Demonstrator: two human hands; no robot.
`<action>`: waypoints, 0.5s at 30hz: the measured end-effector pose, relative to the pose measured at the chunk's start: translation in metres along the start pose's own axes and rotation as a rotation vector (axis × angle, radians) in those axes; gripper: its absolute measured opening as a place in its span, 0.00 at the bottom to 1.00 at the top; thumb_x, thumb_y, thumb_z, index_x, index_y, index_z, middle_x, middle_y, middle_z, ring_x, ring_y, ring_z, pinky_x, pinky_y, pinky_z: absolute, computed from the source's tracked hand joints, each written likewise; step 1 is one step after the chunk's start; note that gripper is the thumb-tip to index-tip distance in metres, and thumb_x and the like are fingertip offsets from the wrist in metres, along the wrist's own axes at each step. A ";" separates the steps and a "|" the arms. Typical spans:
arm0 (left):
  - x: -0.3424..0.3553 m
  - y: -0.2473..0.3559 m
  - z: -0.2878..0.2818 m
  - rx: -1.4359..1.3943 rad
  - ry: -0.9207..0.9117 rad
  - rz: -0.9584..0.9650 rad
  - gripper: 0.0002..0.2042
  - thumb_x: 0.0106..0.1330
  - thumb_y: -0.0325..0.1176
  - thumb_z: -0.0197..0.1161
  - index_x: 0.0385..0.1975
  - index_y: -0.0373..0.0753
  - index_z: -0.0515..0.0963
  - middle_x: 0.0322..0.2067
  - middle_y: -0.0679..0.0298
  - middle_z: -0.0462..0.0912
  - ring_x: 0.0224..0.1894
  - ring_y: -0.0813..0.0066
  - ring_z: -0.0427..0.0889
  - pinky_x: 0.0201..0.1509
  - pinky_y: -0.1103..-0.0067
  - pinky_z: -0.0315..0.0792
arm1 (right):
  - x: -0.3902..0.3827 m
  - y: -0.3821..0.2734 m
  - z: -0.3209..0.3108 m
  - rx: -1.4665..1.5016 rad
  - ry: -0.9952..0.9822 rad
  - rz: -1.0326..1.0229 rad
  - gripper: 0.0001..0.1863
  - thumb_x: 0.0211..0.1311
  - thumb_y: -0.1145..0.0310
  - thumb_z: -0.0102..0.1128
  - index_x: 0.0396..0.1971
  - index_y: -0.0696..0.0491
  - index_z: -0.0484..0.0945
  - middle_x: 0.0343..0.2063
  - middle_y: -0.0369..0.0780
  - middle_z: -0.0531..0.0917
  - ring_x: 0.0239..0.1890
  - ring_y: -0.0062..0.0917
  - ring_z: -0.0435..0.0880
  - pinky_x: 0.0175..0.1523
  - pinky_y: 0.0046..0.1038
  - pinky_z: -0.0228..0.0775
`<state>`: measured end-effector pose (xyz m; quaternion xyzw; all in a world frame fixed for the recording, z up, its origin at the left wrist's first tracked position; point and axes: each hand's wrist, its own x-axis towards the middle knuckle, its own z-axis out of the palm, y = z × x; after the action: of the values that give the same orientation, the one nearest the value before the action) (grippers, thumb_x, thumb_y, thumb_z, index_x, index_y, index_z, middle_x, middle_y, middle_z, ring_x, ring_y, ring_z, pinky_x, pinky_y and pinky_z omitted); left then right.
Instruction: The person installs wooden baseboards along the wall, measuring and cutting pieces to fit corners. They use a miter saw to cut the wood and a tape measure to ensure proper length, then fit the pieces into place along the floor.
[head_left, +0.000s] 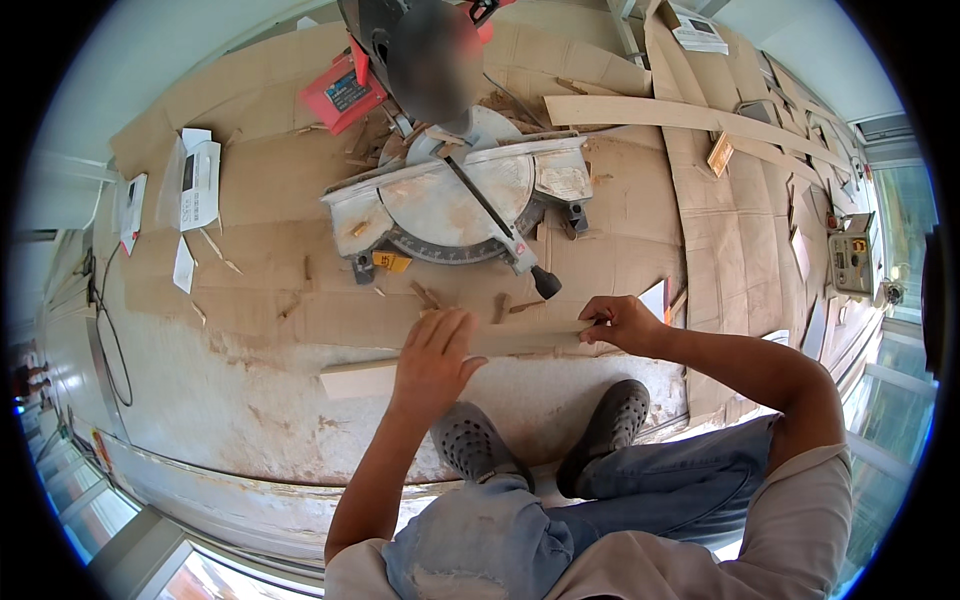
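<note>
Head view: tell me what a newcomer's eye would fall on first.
Probably the large, dusty saw at upper centre, standing on the cardboard. Next, below it in the picture, the left hand stretched out and the right hand curled at the right end of a pale strip. Then the dark, holed clogs just below the hands.

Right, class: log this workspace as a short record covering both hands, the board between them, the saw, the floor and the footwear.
Left hand: fingers outstretched over the board; contact unclear
Right hand: fingers pinched near the board's right end, a small red item showing among them
Board: flat, crosswise between the hands
Machine: miter saw, beyond the hands
Floor cover: cardboard sheets, with scattered wood offcuts
Footwear: dark perforated clogs
</note>
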<state>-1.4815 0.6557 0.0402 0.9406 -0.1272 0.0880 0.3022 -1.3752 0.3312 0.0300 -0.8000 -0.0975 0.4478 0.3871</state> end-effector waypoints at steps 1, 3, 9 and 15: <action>0.000 0.002 0.008 -0.028 -0.090 0.016 0.20 0.54 0.30 0.72 0.48 0.37 0.78 0.41 0.57 0.82 0.49 0.55 0.80 0.55 0.63 0.74 | -0.004 -0.011 0.007 -0.036 -0.010 -0.002 0.15 0.60 0.68 0.73 0.43 0.58 0.81 0.31 0.41 0.87 0.36 0.23 0.86 0.46 0.26 0.76; -0.009 -0.004 0.028 -0.087 -0.277 0.034 0.19 0.53 0.30 0.72 0.46 0.37 0.78 0.42 0.56 0.82 0.48 0.55 0.80 0.54 0.63 0.74 | -0.005 -0.018 0.015 -0.114 -0.013 -0.051 0.15 0.61 0.65 0.72 0.45 0.54 0.82 0.35 0.42 0.88 0.39 0.26 0.86 0.48 0.28 0.76; 0.021 -0.067 0.005 0.078 -0.059 0.033 0.15 0.54 0.26 0.69 0.42 0.37 0.78 0.42 0.57 0.81 0.46 0.54 0.80 0.51 0.65 0.75 | -0.013 -0.054 -0.052 -0.263 0.148 -0.219 0.07 0.68 0.69 0.63 0.43 0.52 0.84 0.35 0.36 0.89 0.36 0.23 0.87 0.44 0.27 0.76; 0.109 -0.157 -0.014 0.340 0.188 0.027 0.14 0.57 0.25 0.69 0.43 0.39 0.78 0.50 0.58 0.80 0.55 0.54 0.77 0.54 0.63 0.74 | -0.005 -0.189 -0.198 -0.156 0.704 -0.560 0.15 0.76 0.62 0.56 0.41 0.60 0.81 0.31 0.36 0.85 0.34 0.17 0.80 0.46 0.20 0.73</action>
<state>-1.3330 0.7670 -0.0083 0.9639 -0.0944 0.1998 0.1484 -1.1850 0.3515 0.2262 -0.8732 -0.2059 0.0180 0.4413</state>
